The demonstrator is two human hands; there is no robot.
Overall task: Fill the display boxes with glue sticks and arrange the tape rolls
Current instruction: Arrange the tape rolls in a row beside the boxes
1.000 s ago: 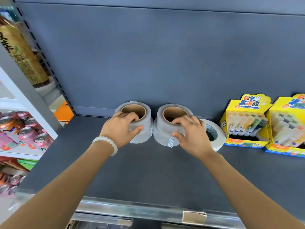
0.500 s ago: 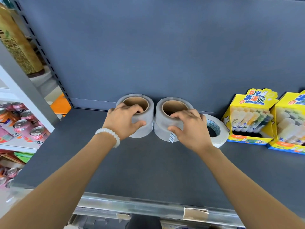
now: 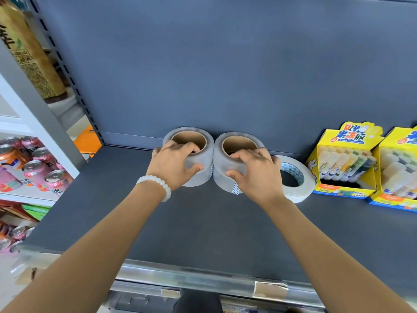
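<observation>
Two stacks of clear tape rolls with brown cardboard cores stand side by side against the back panel of a dark grey shelf. My left hand grips the left tape stack from the front. My right hand grips the right tape stack, fingers over its rim. A flat white tape roll lies just right of my right hand. Further right stand two yellow display boxes, one and another cut off by the frame edge, both holding glue sticks.
A grey upright bounds the shelf on the left; beyond it sit drink cans on white shelves and a tall brown package. A metal price rail runs along the shelf's front edge.
Both tape stacks have slid back toward the rear panel under my hands and now stand closer together. The view has shifted a little.
</observation>
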